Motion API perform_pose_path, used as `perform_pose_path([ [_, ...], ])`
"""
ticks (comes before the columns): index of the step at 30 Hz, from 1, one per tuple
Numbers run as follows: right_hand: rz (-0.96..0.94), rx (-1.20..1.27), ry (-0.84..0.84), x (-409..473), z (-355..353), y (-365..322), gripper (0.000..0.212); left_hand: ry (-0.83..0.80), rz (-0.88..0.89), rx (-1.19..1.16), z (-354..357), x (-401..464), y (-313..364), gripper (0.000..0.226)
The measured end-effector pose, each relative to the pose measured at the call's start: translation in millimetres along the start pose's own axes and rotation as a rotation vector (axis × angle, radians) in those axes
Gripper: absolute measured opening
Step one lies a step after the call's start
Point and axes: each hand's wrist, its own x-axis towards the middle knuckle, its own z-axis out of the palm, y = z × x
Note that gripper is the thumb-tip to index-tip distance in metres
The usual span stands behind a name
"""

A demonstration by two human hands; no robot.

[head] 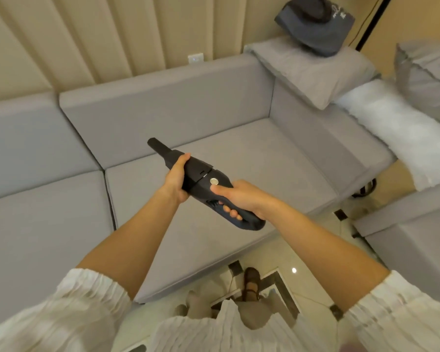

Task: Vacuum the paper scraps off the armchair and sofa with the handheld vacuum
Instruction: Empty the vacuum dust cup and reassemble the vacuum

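Got the handheld vacuum up over the sofa seat, right hand wrapped round its loop handle, left hand cupping the barrel; feels like light, rigid plastic, so handle-grip's best.

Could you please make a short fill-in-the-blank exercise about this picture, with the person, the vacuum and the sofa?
1. The right hand grips the ____ of the handheld vacuum.
2. The left hand holds the vacuum's body, and the nozzle points toward the sofa's ____.
3. The vacuum is held in the air above the ____ sofa.
4. A dark ____ rests on the pillow at the top right.

Missing words: handle; backrest; grey; bag
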Motion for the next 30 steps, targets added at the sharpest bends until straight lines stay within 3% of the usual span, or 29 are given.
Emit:
perform_pose_path([
  [5,-0.089,-0.162,-0.037,55,-27,-10,0.045,0.057,-0.059,-0.312,-15,38,13,0.055],
  [9,-0.010,-0.142,-0.018,135,-68,6,0.033,0.144,-0.099,-0.509,-24,84,8,0.046],
  [14,0.122,-0.351,-0.055,255,-84,58,0.033,0.139,-0.225,-0.612,-16,138,-8,0.036],
  [17,0.150,-0.594,-0.109,315,-75,97,0.039,0.105,-0.227,-0.673,-17,166,-24,0.034],
  [19,0.165,-0.737,-0.137,350,-62,125,0.033,0.101,-0.246,-0.724,-24,184,-38,0.032],
  [22,0.184,-0.890,-0.156,388,-46,162,0.042,0.075,-0.312,-0.765,-42,211,-59,0.040],
  [27,0.221,-1.002,-0.252,422,-35,214,0.052,0.041,-0.380,-0.751,-62,239,-94,0.043],
  [30,0.267,-0.998,-0.281,423,-40,226,0.038,0.072,-0.391,-0.766,-64,242,-105,0.040],
])
